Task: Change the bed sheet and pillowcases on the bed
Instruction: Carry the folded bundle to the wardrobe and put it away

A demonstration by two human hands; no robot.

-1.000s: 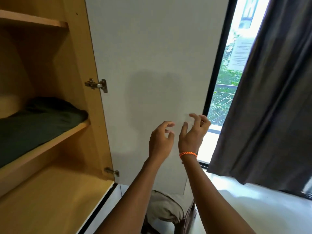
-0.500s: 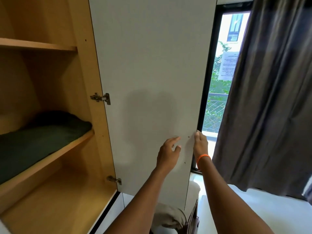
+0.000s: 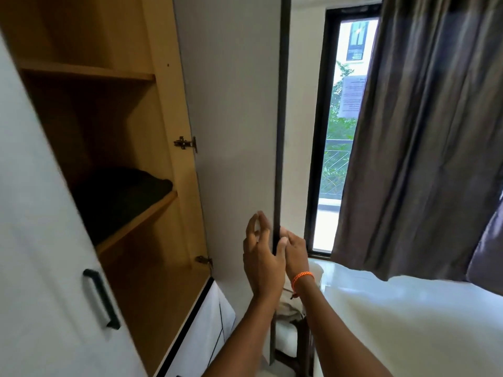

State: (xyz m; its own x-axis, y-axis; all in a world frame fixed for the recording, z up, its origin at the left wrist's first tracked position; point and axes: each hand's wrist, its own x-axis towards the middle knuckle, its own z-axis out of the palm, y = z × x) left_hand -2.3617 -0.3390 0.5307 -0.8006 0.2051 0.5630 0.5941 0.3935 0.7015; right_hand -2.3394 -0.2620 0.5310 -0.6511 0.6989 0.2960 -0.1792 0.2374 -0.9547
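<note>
A wooden wardrobe stands open, and a dark green folded cloth (image 3: 122, 197) lies on its middle shelf (image 3: 141, 219). Its right door (image 3: 236, 131), grey inside, is seen almost edge-on. My left hand (image 3: 261, 257) is at the door's inner face near the edge, fingers loosely extended and holding nothing. My right hand (image 3: 295, 251), with an orange wristband, holds the door's outer edge; the thumb lies on the edge and the fingers are hidden behind the door. The white bed (image 3: 408, 322) is at the lower right.
The wardrobe's white left door (image 3: 35, 240) with a black handle (image 3: 100, 299) fills the left. A grey curtain (image 3: 422, 131) hangs beside a tall window (image 3: 337, 131). Beige cloth lies on a dark chair (image 3: 291, 346) below the door, between wardrobe and bed.
The right door has swung toward the wardrobe, from face-on to nearly edge-on. My right hand moved onto its outer edge, and my left hand followed along the inner face.
</note>
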